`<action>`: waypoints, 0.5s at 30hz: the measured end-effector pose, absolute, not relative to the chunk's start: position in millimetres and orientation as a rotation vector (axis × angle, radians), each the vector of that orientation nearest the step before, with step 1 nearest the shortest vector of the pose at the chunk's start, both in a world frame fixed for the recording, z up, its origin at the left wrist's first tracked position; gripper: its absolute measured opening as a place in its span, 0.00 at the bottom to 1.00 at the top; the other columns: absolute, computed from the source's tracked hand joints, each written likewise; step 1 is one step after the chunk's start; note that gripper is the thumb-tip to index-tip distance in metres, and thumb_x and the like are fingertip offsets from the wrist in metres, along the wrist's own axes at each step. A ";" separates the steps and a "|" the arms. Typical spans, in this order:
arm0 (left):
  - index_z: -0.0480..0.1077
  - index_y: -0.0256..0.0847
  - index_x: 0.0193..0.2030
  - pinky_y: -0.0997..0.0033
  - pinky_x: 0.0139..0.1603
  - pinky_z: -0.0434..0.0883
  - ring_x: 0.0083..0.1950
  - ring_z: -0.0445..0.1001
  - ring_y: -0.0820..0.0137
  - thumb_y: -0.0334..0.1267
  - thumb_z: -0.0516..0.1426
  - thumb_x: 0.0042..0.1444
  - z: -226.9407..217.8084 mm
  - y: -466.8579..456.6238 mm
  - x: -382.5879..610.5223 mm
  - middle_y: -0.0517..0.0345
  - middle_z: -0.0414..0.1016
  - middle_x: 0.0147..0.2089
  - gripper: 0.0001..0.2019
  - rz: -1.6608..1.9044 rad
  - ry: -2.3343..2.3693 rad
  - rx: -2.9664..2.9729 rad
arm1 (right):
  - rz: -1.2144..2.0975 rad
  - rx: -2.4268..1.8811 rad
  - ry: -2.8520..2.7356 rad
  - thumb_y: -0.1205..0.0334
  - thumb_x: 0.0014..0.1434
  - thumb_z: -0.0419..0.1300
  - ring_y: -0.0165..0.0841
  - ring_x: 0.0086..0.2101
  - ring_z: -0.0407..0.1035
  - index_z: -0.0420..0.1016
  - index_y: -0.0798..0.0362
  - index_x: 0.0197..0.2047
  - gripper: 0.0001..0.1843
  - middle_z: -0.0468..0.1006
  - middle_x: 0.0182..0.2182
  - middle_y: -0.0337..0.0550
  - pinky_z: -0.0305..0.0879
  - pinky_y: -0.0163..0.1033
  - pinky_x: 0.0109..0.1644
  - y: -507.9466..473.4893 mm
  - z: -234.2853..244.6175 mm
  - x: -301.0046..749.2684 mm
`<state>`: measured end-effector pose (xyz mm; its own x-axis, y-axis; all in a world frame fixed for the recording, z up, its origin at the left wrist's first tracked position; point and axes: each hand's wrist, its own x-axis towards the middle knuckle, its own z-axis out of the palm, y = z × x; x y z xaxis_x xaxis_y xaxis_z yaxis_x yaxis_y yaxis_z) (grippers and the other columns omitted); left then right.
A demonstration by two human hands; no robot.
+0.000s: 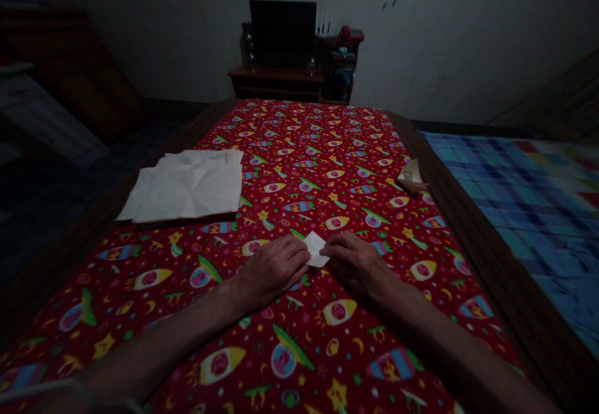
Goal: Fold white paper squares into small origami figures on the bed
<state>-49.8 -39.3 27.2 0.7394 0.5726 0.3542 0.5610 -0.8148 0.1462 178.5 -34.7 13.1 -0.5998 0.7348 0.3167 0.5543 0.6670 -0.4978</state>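
A small folded piece of white paper [315,249] lies on the red patterned cloth [309,202], between my two hands. My left hand [277,265] has its closed fingers on the paper's left edge. From the other side, my right hand [356,259] pinches the right edge between thumb and fingers. Beyond my left hand rests a stack of creased white paper sheets [187,183]. A small folded paper shape [412,177] sits by the right edge of the cloth.
The cloth covers a table with dark wooden edges [472,258]. At the far end stands a desk [276,80] with a black monitor [283,30] and a red telephone [352,33]. On the right is a blue checked sheet [510,208]. The room is dim.
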 end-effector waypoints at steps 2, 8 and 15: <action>0.68 0.36 0.41 0.65 0.46 0.68 0.45 0.67 0.66 0.34 0.49 0.63 26.3 -41.3 -49.9 0.52 0.71 0.42 0.07 0.631 1.007 2.803 | 0.540 -1.013 -2.327 0.61 0.63 0.51 0.31 0.35 0.67 0.75 0.53 0.40 0.12 0.73 0.37 0.48 0.65 0.35 0.35 -30.6 12.8 178.2; 0.67 0.38 0.34 0.70 0.39 0.67 0.39 0.67 0.70 0.36 0.51 0.63 15.6 -37.7 -51.1 0.56 0.69 0.35 0.08 0.791 1.212 2.549 | 0.651 -1.149 -2.212 0.56 0.63 0.52 0.29 0.27 0.66 0.74 0.54 0.31 0.15 0.72 0.28 0.43 0.60 0.33 0.29 -24.5 18.4 176.5; 0.65 0.38 0.30 0.71 0.35 0.65 0.36 0.66 0.69 0.39 0.50 0.63 15.2 -31.9 -50.8 0.57 0.66 0.32 0.11 0.676 1.442 2.530 | 0.410 -1.323 -2.283 0.59 0.63 0.51 0.29 0.27 0.61 0.68 0.53 0.28 0.14 0.68 0.27 0.41 0.54 0.35 0.30 -28.4 22.0 169.0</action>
<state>-50.8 -31.9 15.2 0.4358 0.8460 0.3071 0.7773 -0.5258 0.3454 169.0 -28.4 22.0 -0.4267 0.8707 0.2446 0.7312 0.4913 -0.4732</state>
